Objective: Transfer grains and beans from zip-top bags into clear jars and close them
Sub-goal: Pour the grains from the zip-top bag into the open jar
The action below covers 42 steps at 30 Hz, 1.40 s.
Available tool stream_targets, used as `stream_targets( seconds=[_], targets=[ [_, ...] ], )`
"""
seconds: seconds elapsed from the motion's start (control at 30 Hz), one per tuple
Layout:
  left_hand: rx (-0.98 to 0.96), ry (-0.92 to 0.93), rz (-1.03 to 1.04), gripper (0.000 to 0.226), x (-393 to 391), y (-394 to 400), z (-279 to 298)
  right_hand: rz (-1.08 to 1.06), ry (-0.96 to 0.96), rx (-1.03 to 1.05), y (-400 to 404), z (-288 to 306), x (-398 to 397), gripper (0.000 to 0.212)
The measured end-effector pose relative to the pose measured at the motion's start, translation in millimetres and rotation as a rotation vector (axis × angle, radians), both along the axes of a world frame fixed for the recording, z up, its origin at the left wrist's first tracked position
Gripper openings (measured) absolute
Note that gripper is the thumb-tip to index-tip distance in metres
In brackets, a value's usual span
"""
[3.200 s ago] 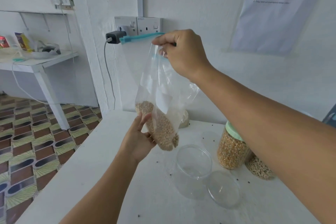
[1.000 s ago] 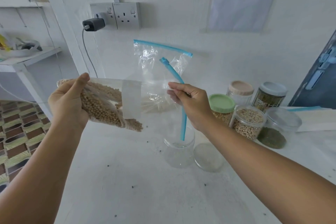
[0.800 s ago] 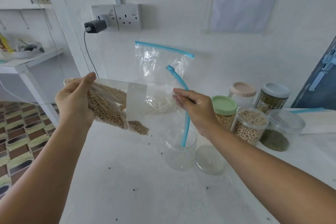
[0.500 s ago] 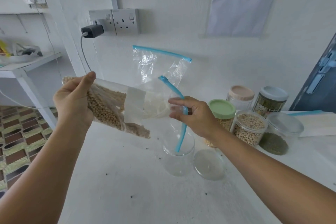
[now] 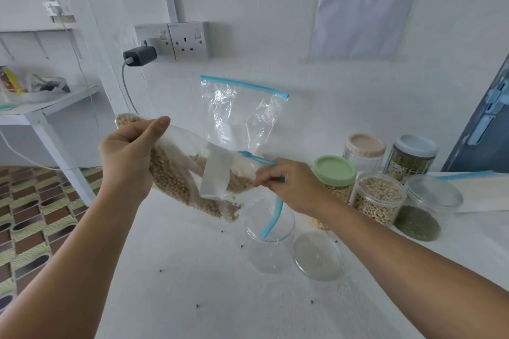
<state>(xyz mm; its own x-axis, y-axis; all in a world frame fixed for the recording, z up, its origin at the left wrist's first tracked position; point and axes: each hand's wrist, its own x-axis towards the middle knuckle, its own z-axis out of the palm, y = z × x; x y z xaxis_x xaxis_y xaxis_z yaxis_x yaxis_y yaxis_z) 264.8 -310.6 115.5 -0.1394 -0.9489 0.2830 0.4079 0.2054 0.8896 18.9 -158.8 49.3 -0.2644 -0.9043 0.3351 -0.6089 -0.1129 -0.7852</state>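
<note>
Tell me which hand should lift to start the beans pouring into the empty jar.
Left, probably. The left hand grips the bean-filled end of the bag, so raising it would tip the beans toward the mouth. The right hand pinches the blue zip edge over the empty jar and should steady it there.

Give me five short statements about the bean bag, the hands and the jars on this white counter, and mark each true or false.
1. The left hand grips the bottom end of the clear zip-top bag of tan beans. True.
2. The empty clear jar is already half full of beans. False: it holds none.
3. The right hand pinches the bag near its blue zip strip. True.
4. The clear round lid sits on the empty jar. False: it lies on the white counter beside it.
5. The green-lidded jar is open. False: its lid is on.
</note>
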Motion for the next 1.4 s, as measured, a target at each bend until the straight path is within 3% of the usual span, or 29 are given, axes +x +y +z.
stream_targets(
  seconds=[0.23, 0.67, 0.8, 0.9, 1.03, 1.17, 1.23, 1.4],
  targets=[
    [-0.009, -0.012, 0.002, 0.014, -1, -1, -2, -0.014, -0.137, -0.035, -1, 1, -7, 0.022],
    [-0.038, 0.017, 0.056, 0.016, 13, -18, 5, 0.016, -0.148, -0.198, -6, 23, -15, 0.023],
    [-0.036, 0.021, 0.103, 0.034, 16, -22, -4, 0.013, -0.210, -0.198, -10, 27, -13, 0.028],
    [-0.026, -0.018, 0.096, 0.016, 19, -20, -8, 0.026, -0.257, -0.171, -11, 22, -10, 0.028],
    [-0.050, -0.067, 0.093, 0.018, 22, -20, -11, 0.031, -0.320, -0.144, -9, 20, -5, 0.023],
    [-0.071, -0.057, 0.128, 0.046, 20, -21, -15, 0.032, -0.304, -0.133, -8, 19, 3, 0.019],
    [-0.066, -0.038, 0.139, 0.048, 20, -24, -15, 0.039, -0.317, -0.133, -8, 19, 6, 0.019],
    [-0.056, -0.021, 0.105, 0.012, 23, -21, -2, 0.035, -0.359, -0.134, -5, 23, 5, 0.018]
  ],
)
